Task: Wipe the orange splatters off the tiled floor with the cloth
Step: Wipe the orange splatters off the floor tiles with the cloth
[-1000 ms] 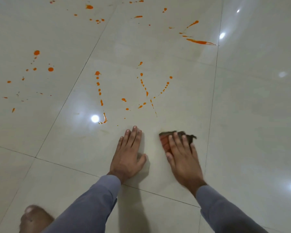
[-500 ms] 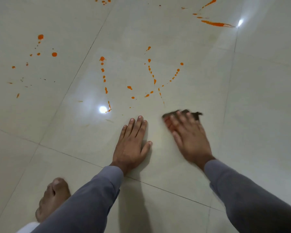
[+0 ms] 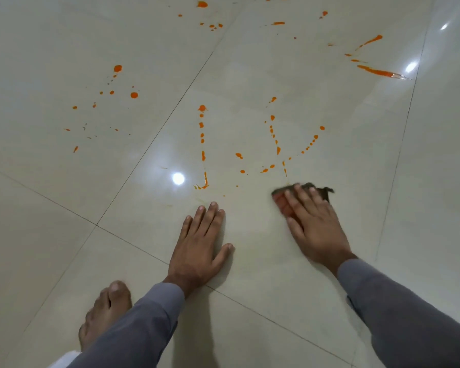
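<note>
My right hand (image 3: 314, 224) lies flat on a dark, orange-stained cloth (image 3: 280, 201) and presses it to the glossy cream tiled floor (image 3: 250, 261). The cloth's front edge sits just below a thin line of orange drops (image 3: 284, 167). More orange splatters (image 3: 202, 134) run in dotted lines ahead of both hands, with others at the left (image 3: 134, 95) and a long streak (image 3: 377, 71) far right. My left hand (image 3: 199, 251) rests palm down on the tile, fingers together, holding nothing.
My bare foot (image 3: 104, 314) stands on the tile at the lower left, beside my left sleeve. Dark grout lines (image 3: 133, 244) cross the floor. Bright ceiling-light reflections (image 3: 178, 178) shine on the tiles.
My right hand has slid the cloth forward towards the nearest orange drops. My foot has come further into view at the lower left. The left hand stays planted.
</note>
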